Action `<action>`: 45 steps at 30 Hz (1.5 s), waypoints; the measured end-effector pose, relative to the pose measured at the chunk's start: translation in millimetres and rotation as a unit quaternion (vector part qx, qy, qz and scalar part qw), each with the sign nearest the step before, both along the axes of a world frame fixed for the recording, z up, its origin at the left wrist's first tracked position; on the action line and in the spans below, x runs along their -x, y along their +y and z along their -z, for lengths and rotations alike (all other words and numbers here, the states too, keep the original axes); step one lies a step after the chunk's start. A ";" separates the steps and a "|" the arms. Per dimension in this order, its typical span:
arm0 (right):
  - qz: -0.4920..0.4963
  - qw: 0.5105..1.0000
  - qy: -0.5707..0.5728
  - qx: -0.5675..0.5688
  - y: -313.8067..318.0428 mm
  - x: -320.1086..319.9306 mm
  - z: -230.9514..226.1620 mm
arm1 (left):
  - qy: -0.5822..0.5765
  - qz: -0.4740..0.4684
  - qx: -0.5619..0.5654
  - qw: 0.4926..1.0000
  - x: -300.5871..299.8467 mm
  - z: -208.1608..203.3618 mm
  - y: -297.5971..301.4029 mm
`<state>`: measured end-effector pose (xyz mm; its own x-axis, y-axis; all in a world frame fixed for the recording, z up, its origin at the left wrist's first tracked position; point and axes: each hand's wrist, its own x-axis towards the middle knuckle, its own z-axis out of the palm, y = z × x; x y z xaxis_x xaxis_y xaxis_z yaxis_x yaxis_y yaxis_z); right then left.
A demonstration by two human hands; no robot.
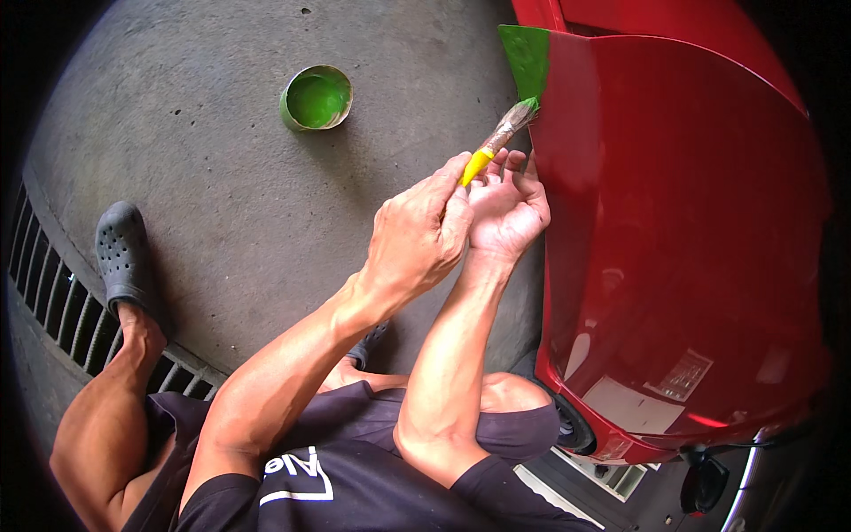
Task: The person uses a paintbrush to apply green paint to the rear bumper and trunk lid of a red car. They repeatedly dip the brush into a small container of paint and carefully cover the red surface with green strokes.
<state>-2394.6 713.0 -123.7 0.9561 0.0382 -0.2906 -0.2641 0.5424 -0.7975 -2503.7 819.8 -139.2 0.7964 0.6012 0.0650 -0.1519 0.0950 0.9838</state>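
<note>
My left hand [417, 226] grips a paintbrush [479, 166] with a yellow handle, held at a slant up and to the right. Green paint coats its bristles, whose tip is at the edge of a red car panel [674, 204]. A band of green paint [526, 60] covers the panel's far left corner, just above the brush tip. Beside and partly behind the brush, my right hand [510, 208] is turned palm up, with loosely curled fingers apart and nothing seen in them. Its fingers are close to the panel edge; whether they touch it I cannot tell.
A round can [285, 105] with green paint inside stands on the grey concrete floor [222, 204], left of my hands. A slotted drain grate [66, 306] runs along the left, near my foot in a grey clog [124, 253]. A car wheel [574, 430] and side mirror [705, 483] are at lower right.
</note>
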 end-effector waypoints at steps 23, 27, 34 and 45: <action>-0.022 1.000 -0.008 -0.012 0.5 -4.1 1.3 | 0.017 -0.108 -0.055 0.992 -22.0 -33.5 40.1; -0.016 1.000 -0.007 -0.009 -3.2 -5.5 3.0 | 0.042 -0.076 -0.064 0.994 -21.9 -38.7 38.0; -0.021 1.000 -0.006 -0.009 -0.1 -5.8 1.7 | 0.039 -0.081 -0.077 0.993 -22.5 -38.8 33.4; -0.020 1.000 -0.001 -0.020 -2.7 -5.4 3.4 | 0.043 -0.065 -0.070 0.994 -11.2 -29.4 18.0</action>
